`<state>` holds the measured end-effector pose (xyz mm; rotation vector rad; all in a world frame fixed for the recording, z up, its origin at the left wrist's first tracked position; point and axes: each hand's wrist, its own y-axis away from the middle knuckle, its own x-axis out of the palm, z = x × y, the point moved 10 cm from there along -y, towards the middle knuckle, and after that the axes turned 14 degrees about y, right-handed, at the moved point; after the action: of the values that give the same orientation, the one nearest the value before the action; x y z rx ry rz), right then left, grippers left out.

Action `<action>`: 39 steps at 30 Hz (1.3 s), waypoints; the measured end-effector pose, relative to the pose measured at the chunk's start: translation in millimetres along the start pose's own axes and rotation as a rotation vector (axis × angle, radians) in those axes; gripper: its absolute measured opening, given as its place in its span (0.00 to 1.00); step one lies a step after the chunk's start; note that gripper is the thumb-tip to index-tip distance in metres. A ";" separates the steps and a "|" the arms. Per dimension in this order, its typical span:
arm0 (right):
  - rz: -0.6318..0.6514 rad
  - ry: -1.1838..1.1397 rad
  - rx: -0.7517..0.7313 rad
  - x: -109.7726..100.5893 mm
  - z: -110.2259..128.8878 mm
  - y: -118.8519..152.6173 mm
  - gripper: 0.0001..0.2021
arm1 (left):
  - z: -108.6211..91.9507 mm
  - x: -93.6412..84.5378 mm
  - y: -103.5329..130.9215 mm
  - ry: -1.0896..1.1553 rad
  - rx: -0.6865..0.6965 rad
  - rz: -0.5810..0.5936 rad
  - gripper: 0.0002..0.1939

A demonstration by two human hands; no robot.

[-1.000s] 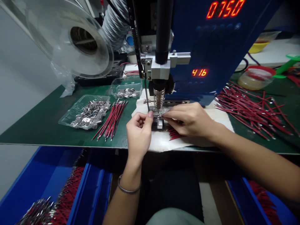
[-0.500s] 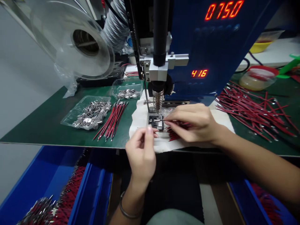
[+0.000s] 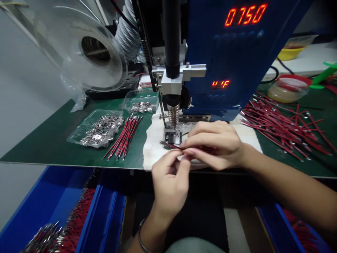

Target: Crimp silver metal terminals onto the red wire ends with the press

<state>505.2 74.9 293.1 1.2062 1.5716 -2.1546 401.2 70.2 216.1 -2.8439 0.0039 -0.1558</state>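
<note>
Both hands meet in front of the small black-and-metal fixture (image 3: pixel 173 138) beneath the soldering machine's spring-wrapped tip (image 3: pixel 173 116). A red-and-black wire (image 3: pixel 174 146) runs across the gap, its metal-tipped end pointing left and blurred. My right hand (image 3: pixel 217 144) pinches this wire between thumb and fingers. My left hand (image 3: pixel 171 179) is closed as well, thumb and forefinger on the wire beside the right fingertips. More red wires lie partly hidden under my right hand on the white cloth (image 3: pixel 154 154).
Left on the green table (image 3: pixel 52 140) lie a bundle of red-and-black wires (image 3: pixel 123 137) and a clear tray of metal connectors (image 3: pixel 101 128). A loose wire pile (image 3: pixel 284 126) spreads right, near a lidded tub (image 3: pixel 289 88). Blue bins (image 3: pixel 105 211) stand below the table's edge.
My right hand has drawn the wire back from the fixture toward me. My left hand has moved right and now meets it at the wire.
</note>
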 end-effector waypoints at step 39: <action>0.615 0.352 0.179 45.8 -53.1 23.9 0.10 | -20.8 -123.2 -115.4 -1.515 -0.043 -0.127 0.23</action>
<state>515.8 124.2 238.8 1.9050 0.9256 -1.7608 275.0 176.9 256.0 -2.2549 -0.4630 1.8806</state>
